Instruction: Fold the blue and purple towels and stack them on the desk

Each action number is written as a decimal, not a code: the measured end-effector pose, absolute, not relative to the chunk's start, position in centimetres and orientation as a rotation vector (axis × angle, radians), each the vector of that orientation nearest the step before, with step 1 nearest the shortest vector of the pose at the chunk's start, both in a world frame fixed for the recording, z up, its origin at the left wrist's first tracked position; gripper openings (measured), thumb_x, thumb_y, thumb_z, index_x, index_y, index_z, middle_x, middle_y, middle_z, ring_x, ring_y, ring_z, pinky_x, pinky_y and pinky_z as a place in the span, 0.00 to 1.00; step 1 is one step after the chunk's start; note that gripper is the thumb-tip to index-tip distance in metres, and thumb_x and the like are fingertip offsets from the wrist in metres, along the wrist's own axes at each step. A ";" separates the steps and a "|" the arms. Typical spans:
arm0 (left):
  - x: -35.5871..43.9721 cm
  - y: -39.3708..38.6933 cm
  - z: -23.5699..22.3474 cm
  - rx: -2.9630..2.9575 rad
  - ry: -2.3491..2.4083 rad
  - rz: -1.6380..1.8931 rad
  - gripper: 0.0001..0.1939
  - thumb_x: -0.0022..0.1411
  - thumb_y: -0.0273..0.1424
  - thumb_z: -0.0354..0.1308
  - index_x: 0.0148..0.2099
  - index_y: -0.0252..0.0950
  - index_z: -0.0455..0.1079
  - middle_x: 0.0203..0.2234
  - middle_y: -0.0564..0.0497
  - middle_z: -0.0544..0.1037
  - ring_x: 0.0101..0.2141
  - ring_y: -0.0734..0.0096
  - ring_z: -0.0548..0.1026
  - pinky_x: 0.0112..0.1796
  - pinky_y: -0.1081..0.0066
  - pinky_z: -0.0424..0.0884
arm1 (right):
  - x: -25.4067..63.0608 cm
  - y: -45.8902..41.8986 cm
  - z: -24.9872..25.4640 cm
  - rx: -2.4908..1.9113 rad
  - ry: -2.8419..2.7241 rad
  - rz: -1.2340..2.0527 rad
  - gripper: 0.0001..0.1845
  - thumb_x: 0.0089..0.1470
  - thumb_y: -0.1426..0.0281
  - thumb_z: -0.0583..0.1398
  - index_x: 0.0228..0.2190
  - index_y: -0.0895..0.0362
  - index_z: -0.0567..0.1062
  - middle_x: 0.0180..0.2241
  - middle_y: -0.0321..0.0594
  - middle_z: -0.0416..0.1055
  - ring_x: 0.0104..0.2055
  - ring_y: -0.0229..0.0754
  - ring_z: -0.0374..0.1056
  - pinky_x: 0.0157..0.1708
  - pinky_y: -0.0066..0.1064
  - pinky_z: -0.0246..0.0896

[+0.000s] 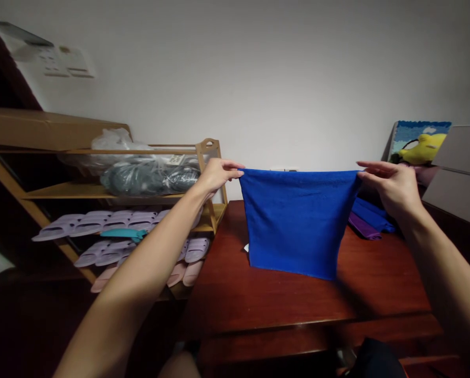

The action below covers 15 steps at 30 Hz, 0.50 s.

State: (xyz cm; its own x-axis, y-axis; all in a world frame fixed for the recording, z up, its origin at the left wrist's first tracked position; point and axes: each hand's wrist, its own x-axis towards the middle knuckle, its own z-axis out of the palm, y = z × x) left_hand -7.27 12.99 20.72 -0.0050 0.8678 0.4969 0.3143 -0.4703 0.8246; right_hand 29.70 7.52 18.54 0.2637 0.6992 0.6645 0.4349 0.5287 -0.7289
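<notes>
Cloth [298, 226]: blue, hanging spread between the two hands, over the table [223, 299]; its top edge is running nearly straight, its lower edge is slanting down to the right. Whether that edge is touching the wood, I cannot tell.
Left hand [216, 176]: pinching the cloth's top left corner between thumb and fingers.
Right hand [398, 184]: pinching the top right corner the same way.
White scrap [246, 248]: peeking out just beside the cloth's left edge.
Other cloths: a blue one [372, 214] and a purple one [364, 227] are lying together on the table, at the right, beyond the held cloth.
Toy [424, 150]: yellow, sitting in front of a picture [419, 128], near some pale boxes [461, 152].
Rack [62, 190]: standing left of the table, bearing a carton [42, 131] on top, plastic-wrapped bundles [152, 177] beside and below it.
Slippers [95, 223]: lilac and pink pairs are filling the lower shelves; a teal item [125, 233] is lying among the upper row.
Wall [258, 79]: rising behind everything, carrying switch plates [77, 63] at upper left.
</notes>
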 end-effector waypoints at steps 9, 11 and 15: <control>-8.3 12.9 21.4 2.047 1.252 1.483 0.06 0.44 0.27 0.67 0.29 0.36 0.78 0.22 0.52 0.79 0.26 0.70 0.73 0.30 0.73 0.66 | 30.8 7.7 19.1 -1.329 -1.562 -0.293 0.10 0.51 0.68 0.60 0.33 0.59 0.79 0.26 0.41 0.74 0.26 0.36 0.66 0.28 0.26 0.56; -8.5 12.6 21.6 2.108 1.256 1.488 0.05 0.45 0.28 0.66 0.29 0.36 0.78 0.23 0.52 0.79 0.28 0.69 0.74 0.31 0.73 0.67 | 31.0 7.7 19.0 -1.319 -1.570 -0.398 0.09 0.52 0.68 0.60 0.32 0.59 0.79 0.27 0.42 0.75 0.27 0.36 0.66 0.28 0.26 0.56; -8.9 12.2 21.7 2.196 1.250 1.501 0.04 0.47 0.29 0.65 0.30 0.36 0.78 0.25 0.51 0.79 0.29 0.68 0.74 0.33 0.73 0.66 | 31.1 7.8 18.9 -1.254 -1.616 -0.546 0.09 0.53 0.68 0.58 0.32 0.60 0.77 0.29 0.43 0.74 0.28 0.36 0.65 0.30 0.26 0.56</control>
